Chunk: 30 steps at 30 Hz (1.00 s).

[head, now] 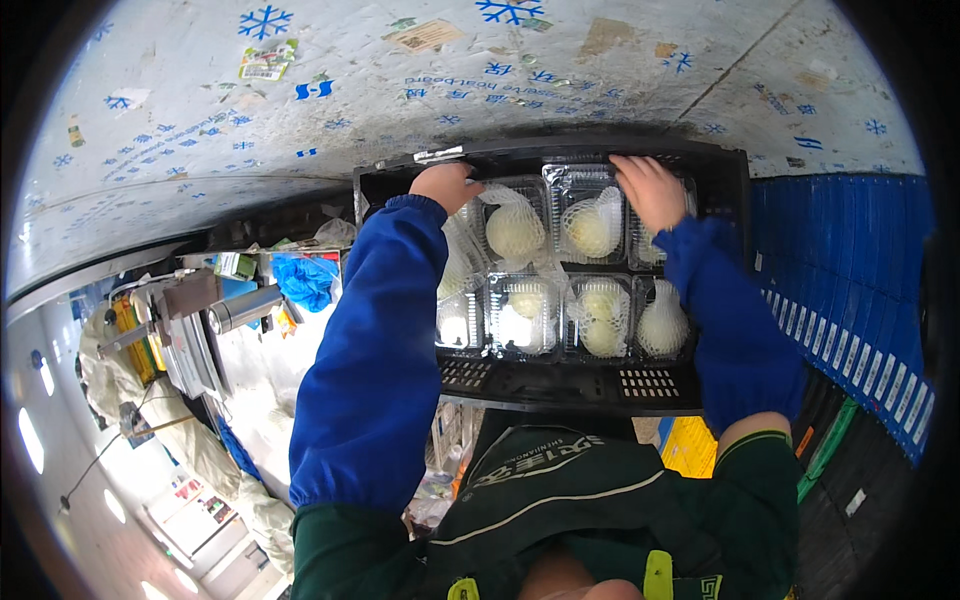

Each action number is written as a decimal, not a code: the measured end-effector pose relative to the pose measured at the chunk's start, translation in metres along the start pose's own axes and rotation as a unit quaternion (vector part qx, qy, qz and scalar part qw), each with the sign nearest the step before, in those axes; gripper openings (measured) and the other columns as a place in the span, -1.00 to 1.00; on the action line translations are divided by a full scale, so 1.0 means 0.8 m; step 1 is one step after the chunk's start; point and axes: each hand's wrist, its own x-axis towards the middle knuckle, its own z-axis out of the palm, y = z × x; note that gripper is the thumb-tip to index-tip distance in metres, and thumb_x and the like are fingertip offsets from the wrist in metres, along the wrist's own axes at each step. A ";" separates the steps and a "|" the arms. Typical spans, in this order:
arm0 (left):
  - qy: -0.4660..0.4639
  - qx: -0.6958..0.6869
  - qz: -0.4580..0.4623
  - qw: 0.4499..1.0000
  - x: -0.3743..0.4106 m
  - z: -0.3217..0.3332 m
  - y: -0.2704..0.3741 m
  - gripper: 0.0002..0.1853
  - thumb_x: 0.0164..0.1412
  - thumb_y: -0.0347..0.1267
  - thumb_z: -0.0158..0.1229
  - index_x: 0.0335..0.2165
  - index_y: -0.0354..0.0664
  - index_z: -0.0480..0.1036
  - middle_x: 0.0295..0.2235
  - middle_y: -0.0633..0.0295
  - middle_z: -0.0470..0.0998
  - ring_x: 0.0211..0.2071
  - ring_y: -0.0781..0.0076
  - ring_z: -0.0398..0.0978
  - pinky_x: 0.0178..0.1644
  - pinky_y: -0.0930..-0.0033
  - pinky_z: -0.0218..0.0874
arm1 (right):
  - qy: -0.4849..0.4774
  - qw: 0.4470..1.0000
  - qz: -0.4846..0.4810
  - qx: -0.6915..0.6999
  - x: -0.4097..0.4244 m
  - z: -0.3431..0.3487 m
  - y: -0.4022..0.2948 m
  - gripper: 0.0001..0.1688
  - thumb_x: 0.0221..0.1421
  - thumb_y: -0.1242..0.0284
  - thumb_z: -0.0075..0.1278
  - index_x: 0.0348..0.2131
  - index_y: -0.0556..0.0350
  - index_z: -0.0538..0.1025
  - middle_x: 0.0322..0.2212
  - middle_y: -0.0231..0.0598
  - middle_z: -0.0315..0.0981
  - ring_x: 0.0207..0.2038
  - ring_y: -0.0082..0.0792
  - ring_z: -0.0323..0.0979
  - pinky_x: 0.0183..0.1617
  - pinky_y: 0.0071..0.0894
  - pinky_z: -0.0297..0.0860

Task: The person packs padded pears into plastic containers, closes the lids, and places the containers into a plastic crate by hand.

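Observation:
A black plastic crate [536, 384] is in front of me, with clear plastic clamshell boxes lying inside in two rows. Each visible box holds pale round produce, much of it in white foam netting, such as the back-row box [592, 225] and the front-row box [601, 319]. My left hand [442, 187] is at the crate's far left, its fingers bent by the back wall and a box corner; its grip is partly hidden. On the far right, my right hand [651, 193] lies over a back-row box [649, 247], fingertips near the neighbouring box's edge. Whether it grips is unclear.
A stained insulation-board wall [360, 90] rises behind the crate. Left of it, a white worktop [259, 360] carries a crumpled blue plastic bag [306, 281] and a metal cylinder [244, 309]. Stacked blue crates [840, 247] stand right; a yellow crate [690, 446] is below.

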 end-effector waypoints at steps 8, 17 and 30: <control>0.011 0.012 0.143 0.990 -0.050 -0.044 0.010 -0.65 0.05 -0.11 0.19 -0.37 -0.18 0.42 -0.52 0.03 0.50 -0.42 -0.01 0.47 -0.31 0.01 0.27 | -0.163 0.964 -0.074 0.195 0.009 0.034 -0.154 -0.11 -0.06 0.03 0.12 0.18 -0.02 0.25 0.25 0.01 -0.07 0.29 -0.01 -0.07 0.36 0.08 -0.17; 0.294 0.004 -0.033 0.955 -0.182 0.018 0.071 -0.30 -0.04 -0.27 0.26 0.11 -0.12 0.25 0.04 0.04 0.31 0.10 -0.05 0.21 0.15 -0.07 0.03 | -0.145 0.979 -0.026 0.139 0.047 0.114 -0.145 -0.11 -0.02 0.03 0.09 0.21 -0.03 0.21 0.26 -0.02 -0.05 0.33 -0.09 -0.16 0.36 0.16 -0.28; 0.382 -0.193 -0.013 0.904 -0.329 0.086 0.066 -0.12 -0.22 -0.24 0.37 0.09 -0.27 0.20 0.16 -0.16 0.13 0.19 -0.16 0.07 0.26 -0.15 -0.13 | 0.020 0.960 -0.013 -0.280 -0.170 0.098 0.142 -0.14 0.17 -0.05 -0.12 0.26 0.01 0.09 0.22 -0.01 0.03 0.28 -0.09 -0.02 0.28 -0.08 0.06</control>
